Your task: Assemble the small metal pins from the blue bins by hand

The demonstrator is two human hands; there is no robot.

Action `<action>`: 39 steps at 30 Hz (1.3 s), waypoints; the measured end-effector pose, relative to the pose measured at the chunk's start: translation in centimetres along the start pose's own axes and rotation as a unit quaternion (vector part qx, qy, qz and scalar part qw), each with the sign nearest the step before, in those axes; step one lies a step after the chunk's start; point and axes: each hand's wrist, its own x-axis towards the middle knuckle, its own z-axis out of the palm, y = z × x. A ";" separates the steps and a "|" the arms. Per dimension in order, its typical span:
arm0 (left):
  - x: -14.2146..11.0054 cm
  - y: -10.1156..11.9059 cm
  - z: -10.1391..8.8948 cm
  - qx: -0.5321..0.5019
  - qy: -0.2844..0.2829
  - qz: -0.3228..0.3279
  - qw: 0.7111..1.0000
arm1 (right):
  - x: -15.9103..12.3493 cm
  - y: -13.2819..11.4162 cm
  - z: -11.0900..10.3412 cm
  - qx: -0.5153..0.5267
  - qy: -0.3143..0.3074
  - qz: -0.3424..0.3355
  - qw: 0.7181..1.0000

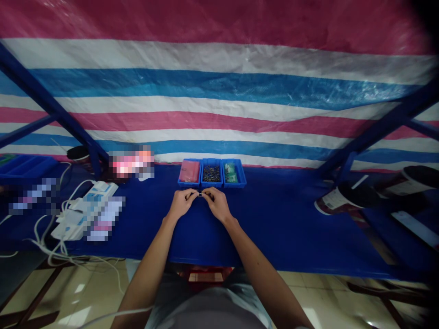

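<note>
My left hand (183, 203) and my right hand (217, 204) meet just in front of three small blue bins, both closed in a pinch. Between their fingertips is a small, thin, shiny metal piece (200, 195), too small to name exactly. The left bin (190, 185) holds flat pink pieces (190, 171). In the middle bin (211, 185) lies a heap of small dark metal pins or screws (211, 173). Green, partly clear pieces (230, 172) fill the right bin (235, 185).
A white power strip (87, 210) with tangled white cables lies on the blue table (281, 228) at left. Tub-like paper containers (338, 199) and a phone-like slab (418, 227) are at right. Blue frame bars (65, 123) slant at both sides before a striped tarp (219, 123).
</note>
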 end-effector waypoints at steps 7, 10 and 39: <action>0.0 0.2 -0.1 0.001 -0.002 0.001 1.000 | 0.0 -0.1 -0.2 -0.011 -0.009 -0.005 1.000; 0.0 0.3 -0.1 0.001 -0.001 0.002 1.000 | 0.0 -0.1 -0.2 -0.021 -0.013 -0.007 1.000; 0.0 0.1 -0.1 -0.013 0.005 -0.002 1.000 | 0.0 -0.3 -0.2 -0.015 -0.017 -0.012 1.000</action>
